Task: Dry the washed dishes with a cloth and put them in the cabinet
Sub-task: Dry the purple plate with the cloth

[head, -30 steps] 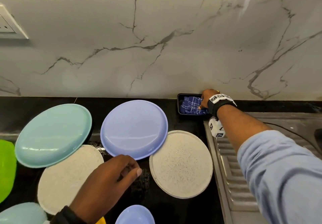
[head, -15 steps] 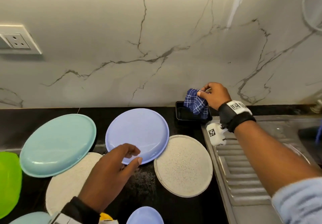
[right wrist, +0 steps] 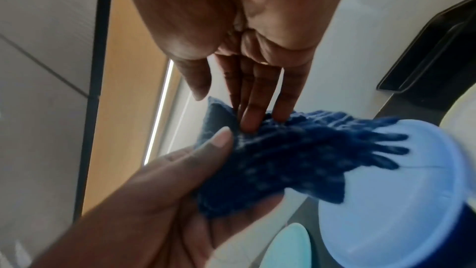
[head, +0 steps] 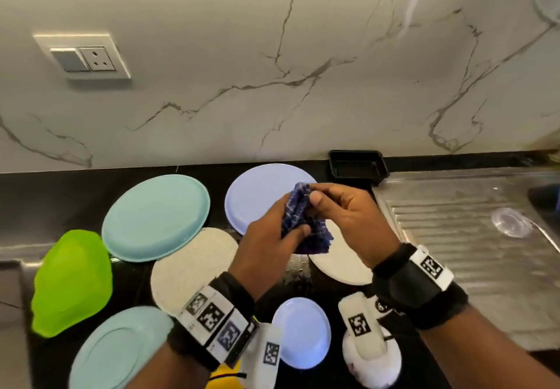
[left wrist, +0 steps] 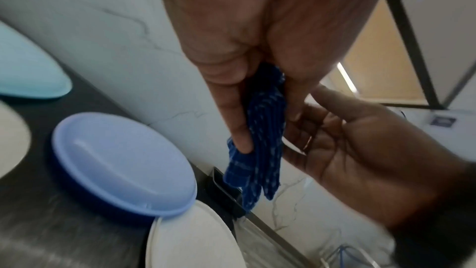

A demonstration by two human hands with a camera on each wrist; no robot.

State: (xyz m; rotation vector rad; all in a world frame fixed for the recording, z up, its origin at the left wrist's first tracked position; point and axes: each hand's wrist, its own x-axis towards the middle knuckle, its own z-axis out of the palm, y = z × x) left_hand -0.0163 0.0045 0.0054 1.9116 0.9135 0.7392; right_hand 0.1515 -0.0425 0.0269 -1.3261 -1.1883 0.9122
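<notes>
The blue checked cloth hangs bunched above the counter, pinched between thumb and fingers of both the left hand and the right hand. This looks like readying the cloth; next, one hand must free itself to lift a plate, perhaps the lilac plate just beyond.

Dark blue cloth with thin white check. Lavender plate at far centre; smaller lavender plate near. Pale teal plate far left, another near left. Lime-green dish at left edge. Speckled off-white plates at centre and right. Black tray against white wall veined grey-brown. Black countertop. Black wristbands with black-and-white square markers.
</notes>
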